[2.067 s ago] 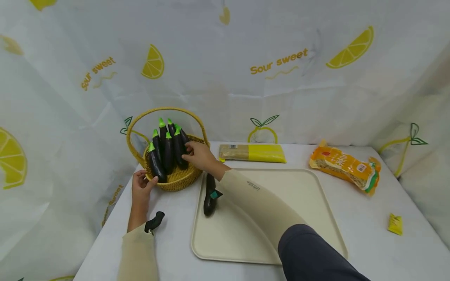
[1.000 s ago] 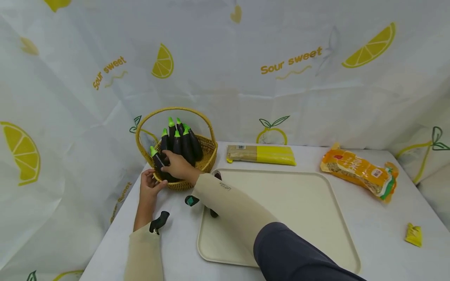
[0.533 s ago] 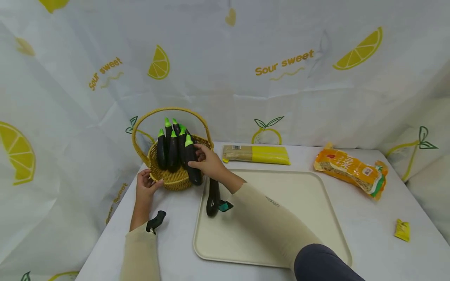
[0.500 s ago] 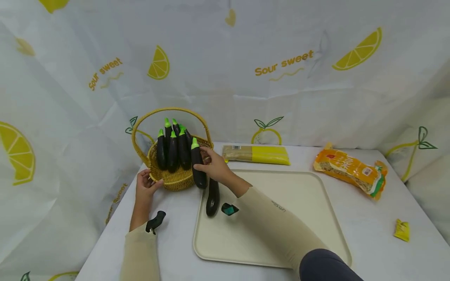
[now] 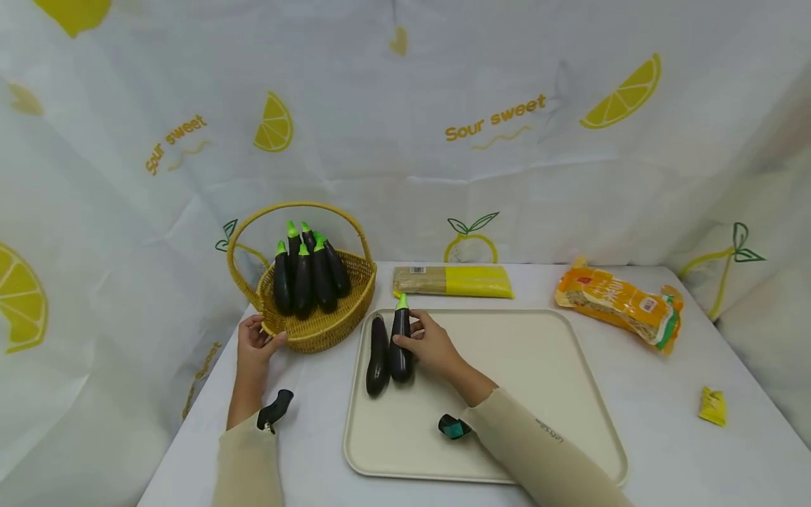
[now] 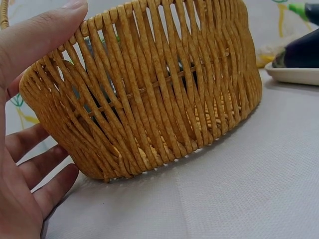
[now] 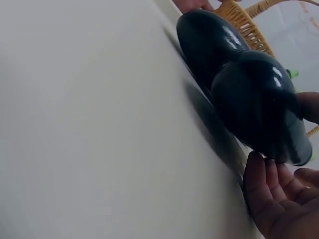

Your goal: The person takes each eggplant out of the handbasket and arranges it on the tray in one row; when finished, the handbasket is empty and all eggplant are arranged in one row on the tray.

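My right hand (image 5: pixel 436 345) pinches an eggplant (image 5: pixel 401 345) with a green cap between thumb and fingers, over the left part of the beige tray (image 5: pixel 494 451). Just left of it another eggplant (image 5: pixel 377 359) lies on the tray. In the right wrist view the held eggplant (image 7: pixel 254 99) overlaps that one; a shadow shows beneath, and whether it touches the tray I cannot tell. My left hand (image 5: pixel 256 352) grips the wicker basket (image 5: pixel 329 331) at its front left rim. The left wrist view shows the thumb over the rim and other fingers along the side. Several eggplants (image 5: pixel 304 282) lean inside the basket.
Behind the tray lies a flat yellow and brown packet (image 5: pixel 453 281). An orange food bag (image 5: pixel 621 304) sits at the back right, with a small yellow sachet (image 5: pixel 712 405) nearer the right edge. A white printed sheet (image 5: pixel 380 176) hangs behind the table.
My right hand took an eggplant from the basket's front left and carried it right, down to beside the one on the tray. The left hand stays at the basket rim.
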### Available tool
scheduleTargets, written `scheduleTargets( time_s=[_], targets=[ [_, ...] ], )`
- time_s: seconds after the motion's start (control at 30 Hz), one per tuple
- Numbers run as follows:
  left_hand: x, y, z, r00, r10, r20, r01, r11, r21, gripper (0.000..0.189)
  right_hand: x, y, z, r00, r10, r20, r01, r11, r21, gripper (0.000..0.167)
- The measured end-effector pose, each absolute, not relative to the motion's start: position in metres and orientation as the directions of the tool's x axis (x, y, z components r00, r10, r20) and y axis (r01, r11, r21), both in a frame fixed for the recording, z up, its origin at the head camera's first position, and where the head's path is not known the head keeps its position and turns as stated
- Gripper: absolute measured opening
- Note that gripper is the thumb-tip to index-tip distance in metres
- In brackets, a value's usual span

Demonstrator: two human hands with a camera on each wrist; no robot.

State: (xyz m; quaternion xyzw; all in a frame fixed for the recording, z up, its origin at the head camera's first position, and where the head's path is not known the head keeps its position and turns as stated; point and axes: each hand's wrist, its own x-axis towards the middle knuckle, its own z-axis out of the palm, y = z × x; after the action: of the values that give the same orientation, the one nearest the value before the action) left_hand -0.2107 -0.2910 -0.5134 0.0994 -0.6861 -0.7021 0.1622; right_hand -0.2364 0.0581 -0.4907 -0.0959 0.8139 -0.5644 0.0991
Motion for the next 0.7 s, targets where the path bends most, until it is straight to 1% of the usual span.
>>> scheduleTargets(
  time_s=[0.2, 0.4, 0.53, 0.63, 0.7],
  targets=[
    [-0.211, -0.29, -0.512, -0.923, -0.375, 0.09, 0.1, -0.007, 0.995, 0.056, -0.235, 0.056, -0.496, -0.964, -0.258, -0.068, -0.08, 0.523, -0.849, 0.078],
    [-0.219, -0.286, -0.512, -0.934, -0.35, 0.069, 0.077, -0.009, 0.997, 0.056, -0.236, 0.062, -0.494, -0.969, -0.235, -0.072, -0.089, 0.611, -0.787, 0.08],
    [-0.221, -0.286, -0.51, -0.939, -0.338, 0.064, 0.063, 0.013, 0.998, 0.058, -0.238, 0.063, -0.488, -0.967, -0.248, -0.057, -0.115, 0.628, -0.769, 0.076],
    [-0.218, -0.29, -0.511, -0.932, -0.358, 0.053, 0.051, 0.016, 0.999, 0.058, -0.243, 0.06, -0.479, -0.956, -0.291, -0.031, -0.173, 0.647, -0.743, 0.069],
    [-0.214, -0.293, -0.513, -0.93, -0.365, 0.045, 0.049, -0.003, 0.999, 0.058, -0.247, 0.055, -0.472, -0.944, -0.33, -0.016, -0.225, 0.675, -0.702, 0.066]
  ],
)
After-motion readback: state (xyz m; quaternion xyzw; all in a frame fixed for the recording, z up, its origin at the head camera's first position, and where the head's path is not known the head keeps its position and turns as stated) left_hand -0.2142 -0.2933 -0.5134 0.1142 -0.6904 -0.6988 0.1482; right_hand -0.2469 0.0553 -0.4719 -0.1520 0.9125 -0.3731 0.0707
